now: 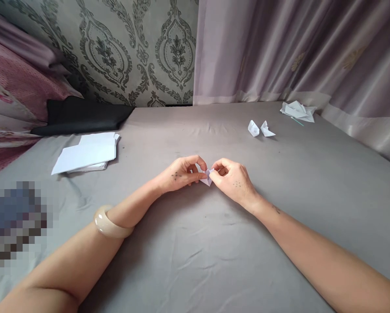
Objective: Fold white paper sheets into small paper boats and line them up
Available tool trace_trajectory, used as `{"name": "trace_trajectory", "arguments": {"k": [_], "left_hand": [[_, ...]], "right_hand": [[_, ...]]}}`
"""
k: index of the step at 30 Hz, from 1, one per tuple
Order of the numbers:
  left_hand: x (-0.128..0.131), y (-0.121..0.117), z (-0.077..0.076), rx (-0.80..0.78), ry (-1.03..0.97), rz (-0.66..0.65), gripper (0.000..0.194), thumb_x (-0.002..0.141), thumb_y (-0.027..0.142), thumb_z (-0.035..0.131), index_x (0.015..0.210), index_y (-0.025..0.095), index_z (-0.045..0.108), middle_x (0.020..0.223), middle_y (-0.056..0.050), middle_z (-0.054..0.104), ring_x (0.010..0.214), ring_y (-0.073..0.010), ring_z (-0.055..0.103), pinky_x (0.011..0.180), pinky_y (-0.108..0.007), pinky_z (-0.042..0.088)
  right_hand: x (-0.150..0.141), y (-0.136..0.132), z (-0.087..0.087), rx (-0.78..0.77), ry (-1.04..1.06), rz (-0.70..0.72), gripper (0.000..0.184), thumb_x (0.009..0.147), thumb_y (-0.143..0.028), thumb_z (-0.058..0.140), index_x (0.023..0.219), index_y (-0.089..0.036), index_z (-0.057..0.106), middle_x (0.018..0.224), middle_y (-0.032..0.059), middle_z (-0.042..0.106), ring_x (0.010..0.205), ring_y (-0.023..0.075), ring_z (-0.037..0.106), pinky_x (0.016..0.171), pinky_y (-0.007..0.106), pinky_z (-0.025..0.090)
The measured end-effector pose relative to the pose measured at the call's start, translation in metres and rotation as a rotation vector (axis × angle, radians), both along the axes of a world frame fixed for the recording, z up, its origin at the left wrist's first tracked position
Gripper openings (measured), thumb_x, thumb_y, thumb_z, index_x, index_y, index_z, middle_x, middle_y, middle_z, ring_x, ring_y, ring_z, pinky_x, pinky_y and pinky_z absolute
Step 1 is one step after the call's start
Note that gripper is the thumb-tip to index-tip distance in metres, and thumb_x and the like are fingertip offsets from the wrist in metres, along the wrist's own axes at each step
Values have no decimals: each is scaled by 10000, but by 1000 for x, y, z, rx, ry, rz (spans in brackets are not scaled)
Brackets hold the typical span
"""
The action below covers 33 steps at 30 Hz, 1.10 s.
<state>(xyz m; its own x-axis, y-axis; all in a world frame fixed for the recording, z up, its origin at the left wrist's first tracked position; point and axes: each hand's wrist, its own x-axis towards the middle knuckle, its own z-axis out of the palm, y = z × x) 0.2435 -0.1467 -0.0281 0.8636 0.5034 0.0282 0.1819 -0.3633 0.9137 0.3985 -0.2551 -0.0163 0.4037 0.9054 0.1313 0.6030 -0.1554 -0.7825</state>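
A small folded piece of white paper [208,179] is pinched between my two hands, low over the grey cloth. My left hand [186,171] grips its left side between thumb and fingers. On the opposite side, my right hand [232,177] pinches the paper the same way. A pointed lower corner shows between the thumbs; fingers cover much of the rest. Beyond my right hand, two small folded paper shapes [253,128] stand side by side on the cloth.
A stack of white paper sheets [87,152] lies at the left, before a black cloth [87,115]. More folded papers [298,111] are heaped at the far right, beside a thin green stick [297,121]. Curtains [263,48] hang behind. A blurred-out item [15,221] is at the left edge.
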Motion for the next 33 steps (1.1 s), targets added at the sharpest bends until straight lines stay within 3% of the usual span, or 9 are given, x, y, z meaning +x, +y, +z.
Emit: {"name": "trace_trajectory", "arguments": {"k": [8, 12, 15, 21, 24, 29, 33], "left_hand": [[-5, 6, 2, 119, 2, -64, 156, 840, 312, 631, 886, 175, 574, 835, -5, 615, 676, -87, 530, 605, -200, 417], [-10, 7, 9, 260, 10, -142, 121, 882, 264, 563, 955, 184, 616, 922, -26, 616, 741, -101, 551, 674, -222, 426], [-13, 6, 15, 388, 14, -205, 159, 900, 210, 506, 945, 193, 657, 1001, -46, 606, 792, -109, 565, 715, -233, 429], [-20, 7, 18, 515, 33, -184, 116, 832, 129, 515, 855, 169, 622, 961, -40, 593, 670, -83, 517, 624, -218, 423], [-21, 5, 16, 566, 79, -183, 95, 819, 192, 576, 896, 172, 627, 994, -45, 563, 670, -81, 522, 619, -217, 435], [-19, -2, 10, 769, 138, -151, 172, 881, 283, 551, 976, 215, 678, 1064, -70, 547, 764, -116, 555, 649, -237, 448], [-18, -2, 1, 826, 103, -113, 199, 913, 287, 517, 940, 227, 704, 1246, -101, 514, 1009, -194, 571, 745, -278, 485]], "right_hand": [[9, 2, -6, 62, -50, 159, 159, 744, -181, 512, 814, -219, 650, 793, -28, 648, 512, 66, 504, 576, 222, 416], [15, 0, -7, 64, -114, 266, 196, 779, -158, 470, 740, -207, 655, 867, -11, 635, 493, 50, 476, 548, 222, 392], [20, -3, -6, 59, -211, 315, 188, 776, -141, 481, 801, -210, 654, 904, 1, 636, 530, 65, 487, 567, 231, 387], [24, -9, -7, 61, -443, 380, 122, 784, -183, 562, 864, -236, 636, 887, -9, 637, 572, 85, 489, 544, 238, 325], [23, -9, -9, 55, -459, 408, 47, 822, -248, 589, 841, -235, 629, 861, -15, 627, 579, 85, 484, 541, 238, 311], [23, -9, -10, 56, -447, 427, 67, 848, -267, 595, 809, -229, 634, 863, -15, 618, 590, 83, 490, 556, 236, 323], [22, -9, -10, 56, -403, 409, 95, 833, -280, 628, 765, -214, 622, 882, -8, 632, 611, 86, 510, 571, 238, 345]]}}
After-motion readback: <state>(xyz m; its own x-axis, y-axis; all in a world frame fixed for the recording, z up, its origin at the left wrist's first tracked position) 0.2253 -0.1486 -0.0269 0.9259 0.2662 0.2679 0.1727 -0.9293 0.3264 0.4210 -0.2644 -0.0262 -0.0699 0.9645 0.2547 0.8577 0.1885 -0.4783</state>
